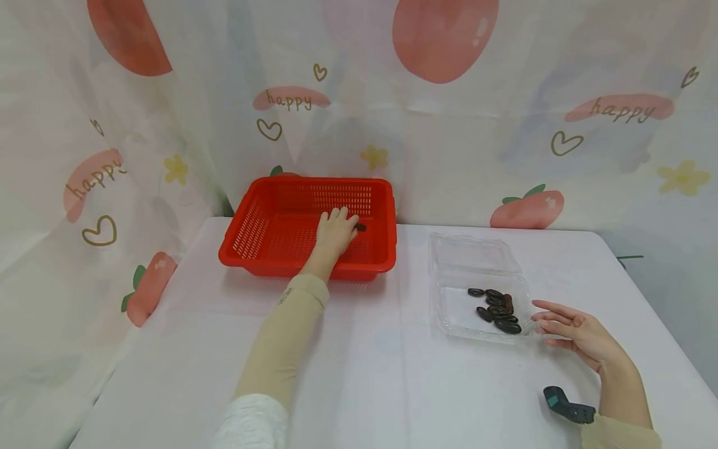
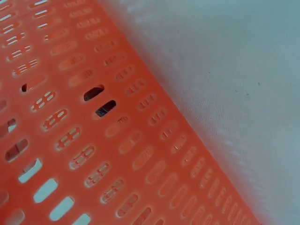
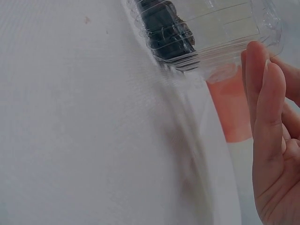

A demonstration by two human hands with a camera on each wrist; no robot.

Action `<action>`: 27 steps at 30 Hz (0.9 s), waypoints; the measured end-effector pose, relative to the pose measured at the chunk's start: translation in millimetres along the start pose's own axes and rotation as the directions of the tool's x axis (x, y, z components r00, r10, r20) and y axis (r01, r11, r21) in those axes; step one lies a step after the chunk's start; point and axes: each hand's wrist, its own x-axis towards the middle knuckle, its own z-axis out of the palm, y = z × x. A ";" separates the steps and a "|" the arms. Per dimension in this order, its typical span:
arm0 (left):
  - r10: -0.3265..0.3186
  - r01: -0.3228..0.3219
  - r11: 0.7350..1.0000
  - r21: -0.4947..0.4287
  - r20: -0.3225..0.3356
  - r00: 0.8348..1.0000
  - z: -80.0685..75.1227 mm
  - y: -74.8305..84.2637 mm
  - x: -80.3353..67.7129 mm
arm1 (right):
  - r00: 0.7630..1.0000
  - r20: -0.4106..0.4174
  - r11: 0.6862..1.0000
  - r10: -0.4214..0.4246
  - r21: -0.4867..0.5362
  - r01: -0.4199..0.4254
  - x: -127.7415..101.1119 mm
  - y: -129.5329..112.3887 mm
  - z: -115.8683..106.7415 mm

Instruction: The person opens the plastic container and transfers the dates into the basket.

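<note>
Inside the red plastic basket (image 1: 235, 257), my left hand (image 1: 335, 236) points palm-down. A dark brown date (image 1: 361, 227) sticks out at the thumb side of that hand, apparently pinched there. Dark shapes show through the slots of the basket wall (image 2: 136, 154) in the left wrist view; that hand is out of its frame. My right hand (image 1: 580, 333) has its fingers loosely extended at the right edge of a clear lidded plastic box (image 1: 457, 312). Several dates (image 1: 496, 312) lie in the box, mostly on its right side. The right fingers (image 3: 269, 93) touch or nearly touch the box edge.
The box's lid (image 1: 473, 252) lies folded back, away from me. A dark wrist strap (image 1: 566, 408) is beside my right wrist. Printed cloth (image 1: 449, 143) hangs behind and left of the white table (image 1: 359, 374). The basket stands at the table's far side.
</note>
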 end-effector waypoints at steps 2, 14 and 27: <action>0.000 0.000 1.000 0.012 0.016 1.000 0.7 0.4 0.5 | 1.000 -0.002 1.000 0.005 -0.001 -0.005 0.4 0.1 -0.3; -0.003 0.003 1.000 -0.011 0.047 0.999 0.8 1.6 1.2 | 1.000 0.001 1.000 -0.002 0.007 0.002 0.9 0.6 -1.0; 0.007 -0.007 1.000 -0.016 -0.005 1.000 -4.1 3.8 2.5 | 1.000 0.000 1.000 0.001 0.017 -0.001 0.9 -0.4 0.2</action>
